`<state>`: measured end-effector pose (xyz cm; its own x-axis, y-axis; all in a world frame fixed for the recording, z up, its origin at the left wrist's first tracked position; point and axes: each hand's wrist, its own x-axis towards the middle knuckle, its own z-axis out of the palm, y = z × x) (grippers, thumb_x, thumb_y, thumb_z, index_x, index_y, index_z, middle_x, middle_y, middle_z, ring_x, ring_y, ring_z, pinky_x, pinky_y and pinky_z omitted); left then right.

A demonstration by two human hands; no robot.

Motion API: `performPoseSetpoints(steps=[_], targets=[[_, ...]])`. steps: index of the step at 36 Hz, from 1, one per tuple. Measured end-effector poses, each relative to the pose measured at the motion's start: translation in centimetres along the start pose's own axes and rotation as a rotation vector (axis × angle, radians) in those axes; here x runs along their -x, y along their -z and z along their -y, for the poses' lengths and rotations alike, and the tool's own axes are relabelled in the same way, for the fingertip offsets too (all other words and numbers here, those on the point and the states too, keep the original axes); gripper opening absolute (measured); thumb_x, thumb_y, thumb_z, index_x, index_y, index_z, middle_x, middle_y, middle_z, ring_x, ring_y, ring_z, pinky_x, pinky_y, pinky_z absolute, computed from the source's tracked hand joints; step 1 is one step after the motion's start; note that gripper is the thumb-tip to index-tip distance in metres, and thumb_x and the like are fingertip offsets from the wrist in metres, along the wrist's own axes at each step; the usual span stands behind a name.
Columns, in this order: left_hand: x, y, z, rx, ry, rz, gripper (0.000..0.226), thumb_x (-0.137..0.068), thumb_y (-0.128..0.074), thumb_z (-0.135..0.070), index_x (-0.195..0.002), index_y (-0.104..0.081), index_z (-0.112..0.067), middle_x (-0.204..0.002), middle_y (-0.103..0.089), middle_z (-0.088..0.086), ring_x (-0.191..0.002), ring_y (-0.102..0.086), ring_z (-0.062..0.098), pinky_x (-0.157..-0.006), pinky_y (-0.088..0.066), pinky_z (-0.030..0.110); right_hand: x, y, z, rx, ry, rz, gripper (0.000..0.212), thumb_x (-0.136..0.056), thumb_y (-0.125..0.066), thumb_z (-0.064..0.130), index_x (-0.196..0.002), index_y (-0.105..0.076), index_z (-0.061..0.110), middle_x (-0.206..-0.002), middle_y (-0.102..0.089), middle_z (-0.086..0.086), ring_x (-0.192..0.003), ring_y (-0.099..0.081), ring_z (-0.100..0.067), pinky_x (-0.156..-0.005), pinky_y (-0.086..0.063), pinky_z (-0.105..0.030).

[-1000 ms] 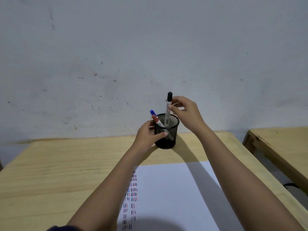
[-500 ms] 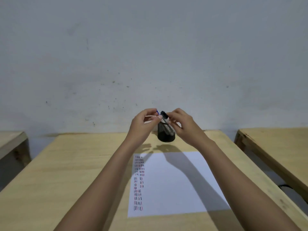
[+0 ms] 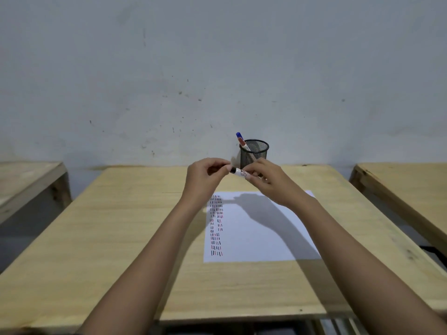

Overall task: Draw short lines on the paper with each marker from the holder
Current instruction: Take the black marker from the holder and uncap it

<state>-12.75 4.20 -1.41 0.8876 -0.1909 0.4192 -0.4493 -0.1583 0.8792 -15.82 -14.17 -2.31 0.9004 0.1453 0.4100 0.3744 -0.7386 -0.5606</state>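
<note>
A wooden table (image 3: 121, 226) carries paper (image 3: 256, 238) and mesh holder (image 3: 254, 154).

Black mesh holder (image 3: 254, 153), white paper (image 3: 256, 235) with red and black dashes (image 3: 216, 226)

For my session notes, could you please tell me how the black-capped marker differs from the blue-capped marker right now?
The black-capped marker is out of the mesh holder, roughly level between the left hand and right hand; the blue-capped marker leans in the holder, untouched. The black-capped marker's white barrel shows; the blue-capped marker shows mostly its cap. Both are capped.
</note>
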Motion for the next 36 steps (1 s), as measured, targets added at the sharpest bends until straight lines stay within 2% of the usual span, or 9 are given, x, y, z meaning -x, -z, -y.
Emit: performPoseSetpoints(steps=[4, 9, 13, 19, 23, 26, 31, 36], targets=[[0.4, 1.3, 1.3, 0.14, 0.081, -0.057, 0.009, -0.083, -0.067, -0.009, -0.091, -0.072, -0.011, -0.077, -0.07, -0.001, -0.069, -0.065, 0.0, -0.071, -0.05, 0.01, 0.8, 0.1, -1.0, -0.203, -0.124, -0.014, 0.013, -0.089, -0.059, 0.019, -0.098, -0.068, 0.018, -0.084, -0.062, 0.005, -0.076, -0.054, -0.008, -0.069, -0.041, -0.02], [1.3, 1.9, 2.5, 0.289, 0.17, -0.084, 0.011, -0.084, -0.065, -0.006, -0.093, -0.07, -0.007, -0.081, -0.069, 0.002, -0.073, -0.067, 0.005, -0.073, -0.051, 0.011, 1.5, -0.5, -1.3, -0.505, -0.234, -0.139, 0.006, -0.08, -0.07, 0.013, -0.086, -0.07, 0.015, -0.075, -0.067, 0.0, -0.068, -0.061, -0.01, -0.067, -0.045, -0.019], [2.0, 1.7, 2.9, 0.345, 0.174, -0.088, 0.008, -0.083, -0.066, -0.006, -0.089, -0.071, -0.009, -0.082, -0.07, 0.003, -0.079, -0.068, 0.012, -0.072, -0.052, 0.012, 1.9, -2.2, -0.8, -0.983, -0.355, -0.31, 0.009, -0.079, -0.067, 0.001, -0.081, -0.067, 0.011, -0.062, -0.064, 0.005, -0.057, -0.057, -0.007, -0.058, -0.046, -0.014], [2.5, 1.4, 3.4, 0.291, 0.167, -0.035, 0.013, -0.078, -0.072, -0.009, -0.089, -0.073, -0.015, -0.081, -0.072, -0.003, -0.077, -0.067, 0.007, -0.076, -0.053, 0.015, 1.7, -5.0, 0.7, -1.521, -0.547, -0.438, 0.006, -0.085, -0.062, 0.007, -0.08, -0.063, 0.011, -0.065, -0.059, 0.002, -0.055, -0.057, -0.003, -0.054, -0.049, -0.01], [2.6, 1.1, 3.5, 0.236, 0.14, -0.011, 0.009, -0.079, -0.071, -0.009, -0.082, -0.073, -0.018, -0.077, -0.071, -0.002, -0.074, -0.066, 0.009, -0.076, -0.055, 0.019, 1.0, -6.6, 2.1, -1.512, -0.55, -0.351, 0.003, -0.087, -0.06, 0.009, -0.086, -0.062, 0.008, -0.07, -0.06, 0.001, -0.057, -0.059, -0.004, -0.056, -0.051, -0.011], [2.2, 1.5, 3.6, 0.141, 0.109, 0.013, 0.005, -0.083, -0.067, -0.013, -0.081, -0.072, -0.014, -0.071, -0.068, 0.002, -0.065, -0.063, 0.006, -0.073, -0.054, 0.021, 0.4, -7.2, 2.8, -1.458, -0.525, -0.305, 0.008, -0.09, -0.057, 0.011, -0.084, -0.061, 0.007, -0.063, -0.065, 0.0, -0.058, -0.063, -0.006, -0.058, -0.053, -0.012], [1.5, 2.8, 3.9, 0.087, 0.146, 0.083, 0.006, -0.084, -0.066, -0.013, -0.08, -0.07, -0.014, -0.067, -0.066, 0.001, -0.056, -0.061, -0.001, -0.07, -0.054, 0.015, -0.2, -7.0, 3.2, -1.384, -0.467, -0.265, 0.014, -0.091, -0.054, 0.01, -0.08, -0.06, 0.005, -0.06, -0.066, 0.003, -0.059, -0.062, -0.007, -0.063, -0.054, -0.012], [1.3, 3.4, 4.0, 0.114, 0.17, 0.124, 0.007, -0.086, -0.063, -0.008, -0.085, -0.07, -0.007, -0.066, -0.065, 0.0, -0.054, -0.06, -0.003, -0.066, -0.052, 0.01, -0.6, -7.2, 3.0, -1.298, -0.367, -0.198, 0.016, -0.092, -0.051, 0.007, -0.079, -0.061, 0.006, -0.06, -0.065, 0.005, -0.056, -0.059, -0.005, -0.061, -0.051, -0.011]])
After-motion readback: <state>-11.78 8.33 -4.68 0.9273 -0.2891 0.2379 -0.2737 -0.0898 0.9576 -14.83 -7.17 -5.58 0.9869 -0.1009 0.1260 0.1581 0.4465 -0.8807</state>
